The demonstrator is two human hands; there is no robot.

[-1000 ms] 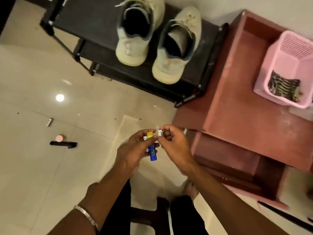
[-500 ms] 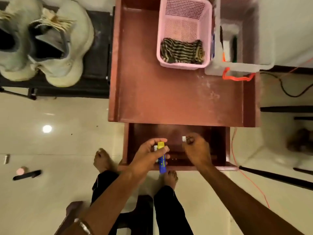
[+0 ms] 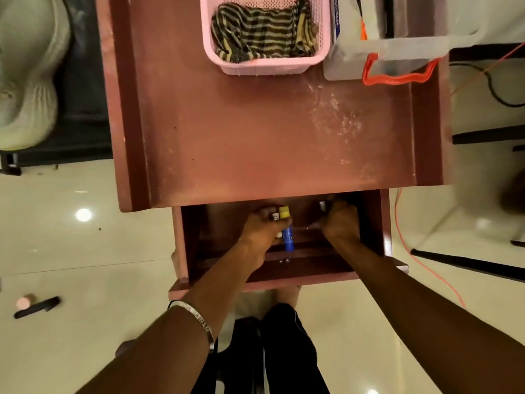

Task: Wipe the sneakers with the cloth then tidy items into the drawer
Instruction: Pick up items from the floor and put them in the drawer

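Both my hands reach into the open drawer (image 3: pixel 184 251) under the reddish wooden table (image 3: pixel 255 132). My left hand (image 3: pixel 262 230) grips a blue tube with a yellow cap (image 3: pixel 287 234) together with a small white item (image 3: pixel 275 216). My right hand (image 3: pixel 341 223) pinches a small white object (image 3: pixel 322 205) near the drawer's back. The striped cloth (image 3: pixel 262 31) lies in a pink basket (image 3: pixel 264 68) on the table. One pale sneaker (image 3: pixel 25 81) sits on a black rack at the far left.
A clear plastic box with an orange handle (image 3: pixel 397 72) stands beside the basket. On the tiled floor at the left lie a black stick (image 3: pixel 37 307) and a small pink round item (image 3: pixel 24 302). An orange cord (image 3: pixel 420 260) trails down the right side.
The view has swung from the sneakers to the table. Both hands have gone from mid-air in front of me down into the open drawer, still holding their items.
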